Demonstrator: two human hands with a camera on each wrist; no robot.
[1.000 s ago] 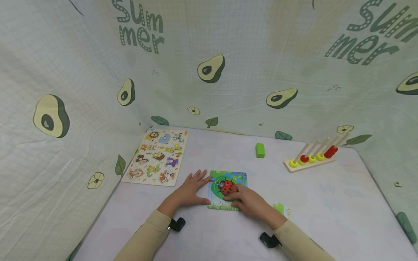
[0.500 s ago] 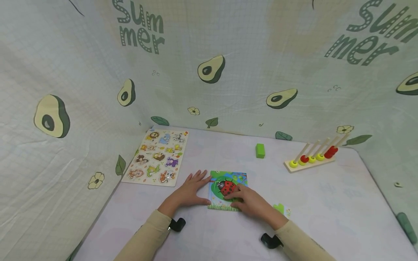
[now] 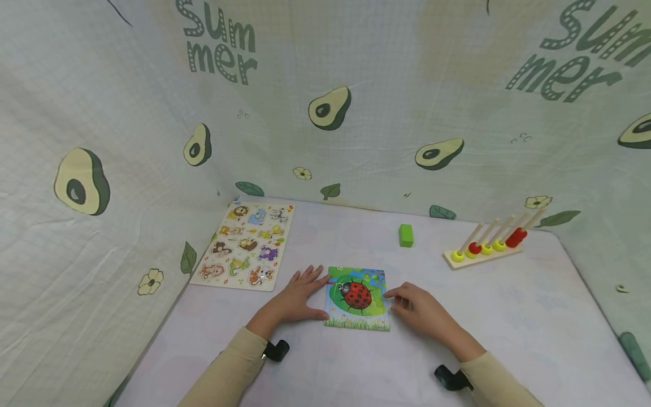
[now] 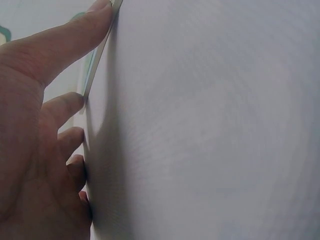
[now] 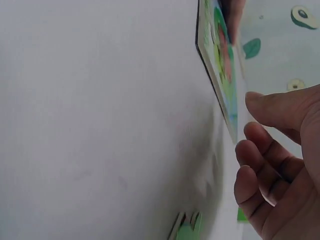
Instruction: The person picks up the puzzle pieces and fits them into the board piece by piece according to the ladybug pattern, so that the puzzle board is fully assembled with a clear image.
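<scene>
A square ladybug jigsaw puzzle [image 3: 356, 298] lies in the middle of the table in the head view. Along its left edge rests my left hand [image 3: 295, 297], fingers spread, with the thumb [image 4: 75, 42] at the board's edge in the left wrist view. My right hand [image 3: 419, 310] is just off the right edge, its fingers loosely bent; nothing sits between them in the right wrist view. A small green puzzle piece [image 5: 188, 231] lies on the table there; in the head view, the right hand and forearm hide it.
An animal peg puzzle board [image 3: 241, 246] lies at the back left. A green block [image 3: 406, 235] stands behind the jigsaw. To the back right is a wooden counting stand [image 3: 482, 255] with red and yellow beads. A printed cloth [image 3: 376, 113] hangs behind the table.
My right hand has let go of the lower right part of the ladybug puzzle and drawn off to the right, uncovering that part. The left hand has stayed in place.
</scene>
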